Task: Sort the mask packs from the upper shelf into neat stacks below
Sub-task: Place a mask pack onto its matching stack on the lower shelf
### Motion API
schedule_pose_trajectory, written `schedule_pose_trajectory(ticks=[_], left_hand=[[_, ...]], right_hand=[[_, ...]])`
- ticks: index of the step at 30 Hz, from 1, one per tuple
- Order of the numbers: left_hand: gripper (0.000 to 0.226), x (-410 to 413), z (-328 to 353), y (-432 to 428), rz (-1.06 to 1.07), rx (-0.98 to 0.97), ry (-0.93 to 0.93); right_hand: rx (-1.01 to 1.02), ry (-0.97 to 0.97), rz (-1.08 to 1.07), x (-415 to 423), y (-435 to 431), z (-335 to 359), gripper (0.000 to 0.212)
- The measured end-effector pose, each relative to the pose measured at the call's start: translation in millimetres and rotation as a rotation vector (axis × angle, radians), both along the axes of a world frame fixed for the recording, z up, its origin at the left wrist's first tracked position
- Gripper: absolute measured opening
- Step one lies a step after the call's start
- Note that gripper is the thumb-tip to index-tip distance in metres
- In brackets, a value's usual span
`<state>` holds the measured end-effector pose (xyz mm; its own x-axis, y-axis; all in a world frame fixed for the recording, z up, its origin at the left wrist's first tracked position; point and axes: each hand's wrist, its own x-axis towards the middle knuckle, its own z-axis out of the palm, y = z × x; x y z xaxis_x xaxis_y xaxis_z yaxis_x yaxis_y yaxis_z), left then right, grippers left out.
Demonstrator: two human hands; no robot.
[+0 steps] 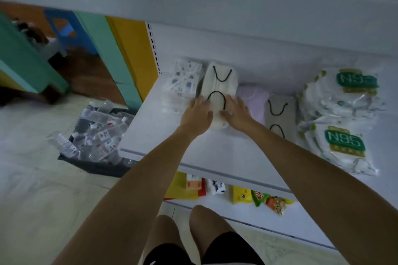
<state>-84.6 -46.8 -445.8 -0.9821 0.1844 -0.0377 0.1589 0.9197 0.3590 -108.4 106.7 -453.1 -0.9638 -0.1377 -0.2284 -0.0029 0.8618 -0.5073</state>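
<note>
Cream mask pack (217, 86) mid-frame, long axis up-frame. Left hand (199, 115) and right hand (238, 113) flank its near end, fingers (201, 101) straight

Dim, flat indoor light with a cool grey-blue cast; shadows are faint and soft-edged. The whole frame is soft, with motion smear strongest along the top and in the upper left. Wide-angle bending curves the shelf (150, 135) edges toward the frame borders. Print on the N95 packs (344, 142) at right is legible
</note>
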Motion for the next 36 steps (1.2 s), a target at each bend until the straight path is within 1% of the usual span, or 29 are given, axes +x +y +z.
schedule_pose_trajectory(ticks=[4,9,13,16,18,20,24,27,30,32,34,36], left_hand=[[0.046,17,17,-3,0.027,0.074,0.001],[0.045,48,50,-9,0.024,0.094,0.006],[0.046,74,89,-23,-0.021,0.088,0.015],[0.046,99,125,-43,-0.072,0.061,0.073],[0.047,118,147,-58,-0.114,0.033,0.139],[0.045,136,170,-74,-0.168,0.033,0.235],[0.041,175,217,-96,-0.304,0.106,0.53],[0.037,196,247,-104,-0.397,0.129,0.71],[0.032,198,276,-107,-0.415,0.136,0.849],[0.033,191,294,-108,-0.373,0.135,0.898],[0.037,177,310,-109,-0.301,0.135,0.894],[0.041,163,323,-110,-0.217,0.14,0.821]], right_hand=[[0.001,-0.001,0.013,23,6,13,0.066],[0.055,-0.006,0.087,66,14,35,0.068],[0.13,0.083,0.208,107,19,69,0.064],[0.116,0.197,0.306,137,13,107,0.059],[0.079,0.268,0.338,157,1,138,0.059],[0.023,0.414,0.387,175,-12,167,0.059],[-0.016,0.729,0.479,211,-34,225,0.04],[-0.054,0.888,0.442,231,-41,262,0.035],[-0.06,0.953,0.383,236,-38,289,0.037],[-0.042,0.985,0.348,232,-35,301,0.037],[-0.022,0.968,0.315,224,-33,313,0.039],[-0.012,0.911,0.292,213,-33,321,0.042]])
